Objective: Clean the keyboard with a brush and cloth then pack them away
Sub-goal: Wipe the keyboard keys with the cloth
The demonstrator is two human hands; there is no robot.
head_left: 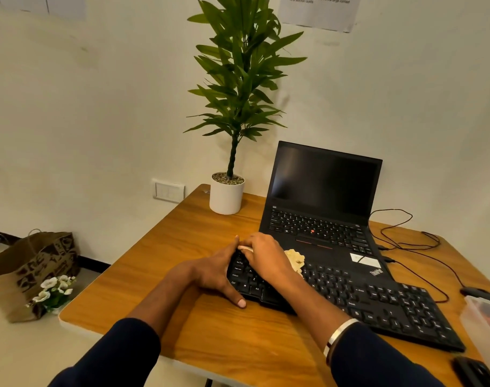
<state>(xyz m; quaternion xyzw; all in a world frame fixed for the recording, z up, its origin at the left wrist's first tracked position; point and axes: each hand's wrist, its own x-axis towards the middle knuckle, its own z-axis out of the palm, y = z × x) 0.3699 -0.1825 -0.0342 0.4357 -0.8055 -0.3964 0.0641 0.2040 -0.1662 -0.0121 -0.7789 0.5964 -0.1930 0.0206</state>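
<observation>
A black external keyboard [378, 303] lies slanted across the wooden desk [168, 247], its far edge overlapping the laptop's front. My left hand [218, 275] clasps the keyboard's left end, thumb on the desk. My right hand [266, 255] is closed over the keys at the upper left, and a pale slim thing [245, 248], likely the brush handle, pokes out of its grip. A crumpled yellowish cloth [295, 259] lies on the keyboard, just right of my right hand. The brush's bristles are hidden.
An open black laptop [322, 196] stands behind the keyboard. A potted plant [227, 191] is at the desk's back corner. Black cables [406, 241] trail at right, beside a clear plastic box [487, 319] and a dark object [473, 371]. A paper bag [31, 272] sits on the floor.
</observation>
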